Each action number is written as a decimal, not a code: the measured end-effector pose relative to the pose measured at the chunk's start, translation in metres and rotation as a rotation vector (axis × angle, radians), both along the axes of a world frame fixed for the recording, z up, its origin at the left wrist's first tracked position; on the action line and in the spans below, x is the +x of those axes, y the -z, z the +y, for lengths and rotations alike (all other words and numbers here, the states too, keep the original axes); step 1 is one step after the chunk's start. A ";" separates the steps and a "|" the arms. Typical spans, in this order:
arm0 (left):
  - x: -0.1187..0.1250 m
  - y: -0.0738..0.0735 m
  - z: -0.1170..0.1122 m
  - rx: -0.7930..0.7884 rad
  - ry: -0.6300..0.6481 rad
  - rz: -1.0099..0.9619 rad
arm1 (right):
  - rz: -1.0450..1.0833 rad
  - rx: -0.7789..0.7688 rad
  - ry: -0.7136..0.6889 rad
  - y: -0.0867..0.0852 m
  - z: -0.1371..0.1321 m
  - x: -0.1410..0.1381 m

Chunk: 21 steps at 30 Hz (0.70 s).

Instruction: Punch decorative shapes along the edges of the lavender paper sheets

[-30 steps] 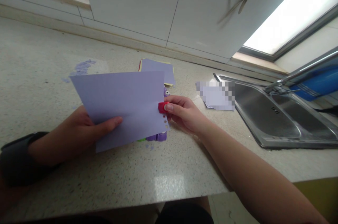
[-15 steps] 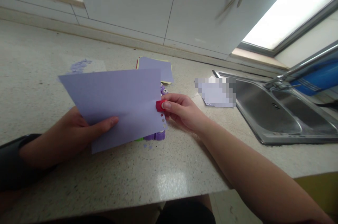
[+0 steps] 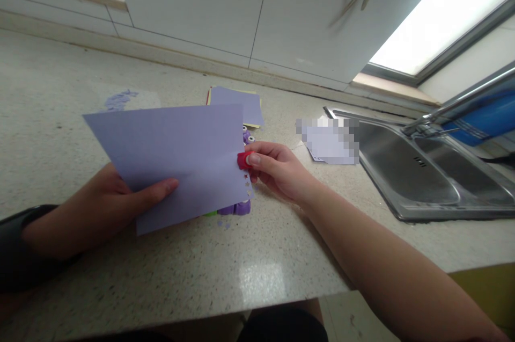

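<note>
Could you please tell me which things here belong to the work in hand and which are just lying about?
In use: purple sheet, held by the left hand; red punch, pinched onto the sheet's right edge by the right hand.
Lying about: purple punches, paper stack, purple scraps, sink.

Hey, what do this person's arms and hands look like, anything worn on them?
The left hand has a black cuff or sleeve covering the wrist; which one is unclear. The right hand and forearm are bare, with no sleeve, watch or ring visible.
</note>
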State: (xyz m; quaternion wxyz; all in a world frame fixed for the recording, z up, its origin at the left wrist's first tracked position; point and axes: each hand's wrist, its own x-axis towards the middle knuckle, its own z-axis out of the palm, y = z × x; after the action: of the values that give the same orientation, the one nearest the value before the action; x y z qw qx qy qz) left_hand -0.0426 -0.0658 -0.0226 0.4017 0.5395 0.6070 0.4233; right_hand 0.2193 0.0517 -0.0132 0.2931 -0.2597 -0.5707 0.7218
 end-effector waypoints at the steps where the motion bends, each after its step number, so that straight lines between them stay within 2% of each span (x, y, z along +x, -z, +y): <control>1: 0.000 0.000 0.000 -0.003 0.001 -0.005 | -0.001 -0.004 0.004 0.000 0.000 0.000; 15: -0.003 0.008 0.002 0.050 -0.019 -0.045 | 0.025 -0.020 -0.006 0.001 0.000 -0.001; 21: -0.001 0.006 0.004 0.066 -0.026 -0.026 | 0.038 -0.044 -0.014 0.000 -0.002 -0.002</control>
State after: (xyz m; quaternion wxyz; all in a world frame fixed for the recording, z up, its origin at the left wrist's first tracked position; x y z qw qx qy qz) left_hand -0.0440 -0.0621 -0.0286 0.3858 0.5389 0.5943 0.4555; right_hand 0.2177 0.0499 -0.0128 0.2931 -0.2484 -0.5508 0.7410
